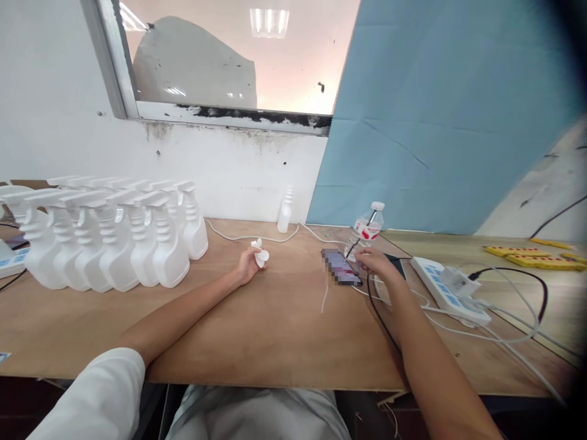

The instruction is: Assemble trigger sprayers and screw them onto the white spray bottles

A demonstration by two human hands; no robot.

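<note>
My left hand [248, 267] rests on the brown table with its fingers closed around a small white plastic cap [262, 257], which looks like a flip-top with its lid up. Over on the right, my right hand [376, 263] has its fingers bent together beside a phone [340, 267] lying face up. What those fingers hold, if anything, is hidden. A black cable [380, 315] runs out from beneath that hand. Just behind it stands a clear water bottle [369, 227] with a red and white label; a thin dark line crosses its front.
White spray bottles [120, 244] stand in rows at the left. One slim white bottle [285, 211] is against the wall. A power strip [452, 293] with plugs and tangled white cables lies at the right, with yellow pieces [543, 261] beyond it.
</note>
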